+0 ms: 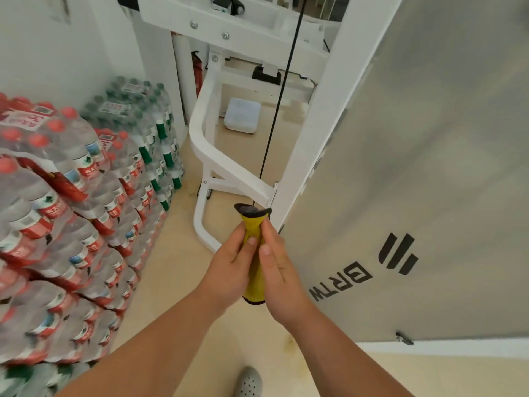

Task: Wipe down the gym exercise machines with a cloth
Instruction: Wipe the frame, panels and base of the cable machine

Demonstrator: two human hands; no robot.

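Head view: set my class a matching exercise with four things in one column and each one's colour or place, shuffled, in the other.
Things
1. cloth
2. cable
3. panel
4. bottles

Colour or place
A. stacked at the left, red caps
B. grey, at the right, with a dark logo
C. yellow, gripped by the left hand and the right hand
D. black, thin, running up from the cloth

Pairs: 1-C, 2-D, 3-B, 4-A
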